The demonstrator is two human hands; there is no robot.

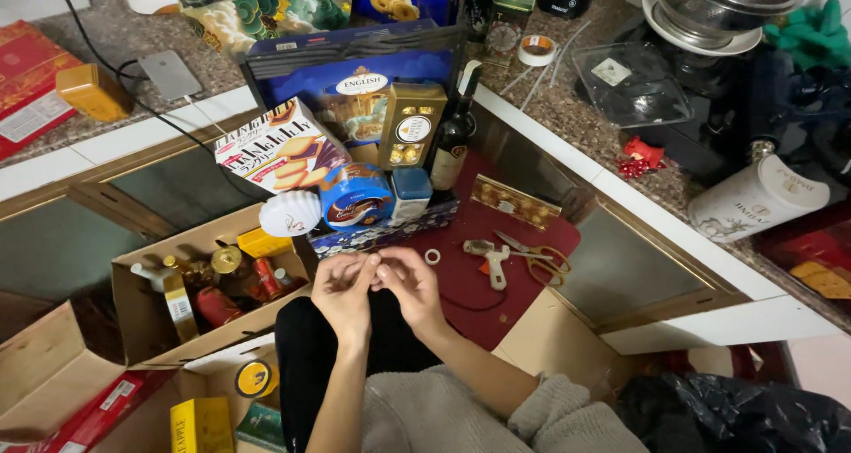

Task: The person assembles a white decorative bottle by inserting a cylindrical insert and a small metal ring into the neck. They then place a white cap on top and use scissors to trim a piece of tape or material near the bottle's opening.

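Fingers meet at the centre of the view: left hand (344, 286) and right hand (409, 286) come together fingertip to fingertip, pinched narrow around something too small to make out, so what they grip, if anything, cannot be told. Both work above a dark lap, grey knit sleeves (550, 409) trailing toward six o'clock.

Just off the right hand at one o'clock lies a small white ring of tape (432, 256) on the dark red cloth (470, 285), close enough to reach without shifting the wrists. Farther toward two o'clock rest a metal tape dispenser (490, 256) and orange-handled scissors (536, 260), touching each other.

At nine o'clock sits an open cardboard box (133, 311) of small bottles and tins. Beyond the hands at twelve o'clock a blue round tin (356, 200) and a white shell-shaped piece (291, 212) stand before the big blue gift box (350, 67), with a dark wine bottle (454, 138) leaning beside a gold chocolate box (409, 125).

For fiddly fingertip work like this, my read is: keep the elbows tucked, the pinch light, and hold it low over the lap so a dropped bit lands near.
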